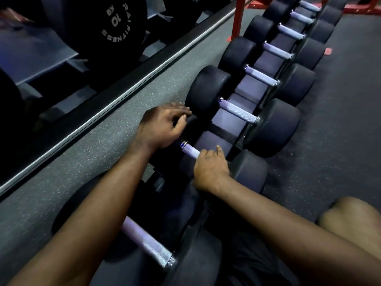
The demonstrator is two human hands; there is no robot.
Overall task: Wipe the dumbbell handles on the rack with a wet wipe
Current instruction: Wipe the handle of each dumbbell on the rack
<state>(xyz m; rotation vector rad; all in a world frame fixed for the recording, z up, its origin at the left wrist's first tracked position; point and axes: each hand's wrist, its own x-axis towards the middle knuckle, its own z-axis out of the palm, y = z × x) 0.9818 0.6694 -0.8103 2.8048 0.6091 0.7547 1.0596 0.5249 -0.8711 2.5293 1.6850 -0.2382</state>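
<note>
Dark rubber floor point(340, 100) fills my feed, with a mirror point(61, 58) running along the left and a red frame point(239, 17) at the top. A low rack point(231, 120) runs from the near left corner up toward the far right, with black dumbbells lying across it side by side.

The dumbbell point(251, 172) I'm working on is the second from the rack's near end. My left hand point(162, 125) sits on its mirror-side head, fingers bent over the top and thumb tucked against the side, gripping it. My right hand point(210, 170) is wrapped round its handle point(190, 150) at the outer end, just beside the other head, fingers curled under and thumb lying on top. Only the mirror-side stretch of bare knurled metal shows. I cannot tell what lies under that palm.

A bare knee point(350, 219) shows at the lower right.
</note>
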